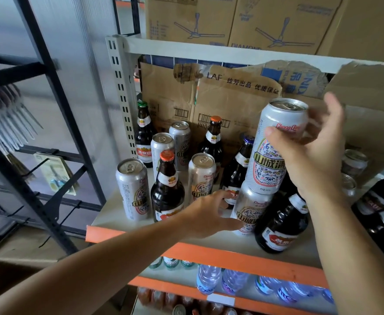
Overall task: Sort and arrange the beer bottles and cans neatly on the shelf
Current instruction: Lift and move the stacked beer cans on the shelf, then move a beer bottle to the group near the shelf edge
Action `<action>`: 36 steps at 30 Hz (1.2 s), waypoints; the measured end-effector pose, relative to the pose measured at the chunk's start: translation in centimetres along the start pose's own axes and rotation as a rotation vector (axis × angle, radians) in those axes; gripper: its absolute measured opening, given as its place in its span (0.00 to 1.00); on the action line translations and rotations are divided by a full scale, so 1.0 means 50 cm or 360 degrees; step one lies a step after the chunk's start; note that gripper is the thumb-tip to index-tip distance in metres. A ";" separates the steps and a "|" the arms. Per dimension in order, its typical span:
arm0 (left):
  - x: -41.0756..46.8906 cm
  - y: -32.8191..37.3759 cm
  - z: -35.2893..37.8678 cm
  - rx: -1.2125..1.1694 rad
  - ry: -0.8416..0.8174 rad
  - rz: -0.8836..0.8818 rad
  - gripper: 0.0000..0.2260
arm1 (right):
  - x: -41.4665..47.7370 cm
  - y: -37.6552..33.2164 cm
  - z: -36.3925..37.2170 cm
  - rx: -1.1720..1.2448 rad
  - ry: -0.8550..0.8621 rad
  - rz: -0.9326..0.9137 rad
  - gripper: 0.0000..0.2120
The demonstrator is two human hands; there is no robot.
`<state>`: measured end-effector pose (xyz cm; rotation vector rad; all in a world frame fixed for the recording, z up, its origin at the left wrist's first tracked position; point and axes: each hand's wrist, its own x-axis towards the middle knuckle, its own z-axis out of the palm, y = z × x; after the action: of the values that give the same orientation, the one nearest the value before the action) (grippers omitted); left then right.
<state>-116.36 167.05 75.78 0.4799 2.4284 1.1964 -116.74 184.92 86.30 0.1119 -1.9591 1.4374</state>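
My right hand (311,153) grips a tall silver beer can (275,146) and holds it in the air above the shelf (109,214). Directly below it stands another silver can (250,210). My left hand (207,212) reaches in low with fingers spread; its thumb lies against that lower can and it holds nothing. Other silver cans (133,189) (201,176) (161,146) stand mixed among dark brown beer bottles (167,194) (144,135) (213,142) (241,164). One more bottle (279,221) stands front right, under my right wrist.
Torn cardboard (232,98) lines the shelf's back. More cans (354,162) and dark bottles (382,214) stand at the far right. Fan boxes (277,21) sit on the shelf above, water bottles (209,278) on the one below. A black rack (27,133) stands left.
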 end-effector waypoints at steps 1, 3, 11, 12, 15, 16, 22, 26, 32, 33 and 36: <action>-0.006 0.003 -0.007 0.0014 0.0001 0.0004 0.34 | 0.001 -0.004 0.004 -0.0067 0.0078 -0.0069 0.50; -0.017 0.012 -0.019 0.0021 0.0008 0.0039 0.32 | 0.004 -0.017 0.011 -0.0203 0.0230 -0.0213 0.49; -0.081 0.033 -0.083 0.0089 -0.0091 0.0167 0.16 | -0.022 -0.112 0.065 -0.0175 0.0492 -0.0757 0.28; -0.093 0.032 -0.094 0.0092 -0.0152 0.0170 0.14 | -0.032 -0.121 0.080 -0.0120 0.0428 -0.0790 0.24; -0.134 0.029 -0.137 0.0046 -0.0339 0.0141 0.13 | -0.055 -0.130 0.138 0.0103 0.0125 -0.0648 0.18; -0.147 0.027 -0.154 -0.0018 -0.0396 0.0135 0.12 | -0.058 -0.128 0.158 0.0145 0.0015 -0.0549 0.16; -0.231 -0.013 -0.288 -0.0362 -0.0277 0.0149 0.06 | -0.062 -0.086 0.249 0.0078 -0.0552 -0.0145 0.09; -0.256 -0.077 -0.356 -0.0470 0.0470 0.0161 0.05 | -0.068 -0.063 0.287 0.0069 -0.0748 0.0043 0.06; -0.224 -0.193 -0.346 -0.0249 0.0862 -0.0220 0.10 | -0.095 -0.030 0.311 0.0025 -0.0969 0.0297 0.17; -0.217 -0.204 -0.338 -0.0182 0.0802 -0.0284 0.13 | -0.100 -0.023 0.311 0.0030 -0.0983 0.0328 0.19; -0.193 -0.220 -0.314 -0.0130 0.0612 -0.0347 0.26 | -0.114 -0.005 0.307 0.0041 -0.0995 0.0404 0.16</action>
<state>-117.04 145.69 77.55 -0.0477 2.6440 1.3858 -119.63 169.67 81.02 0.3740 -2.5256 1.7378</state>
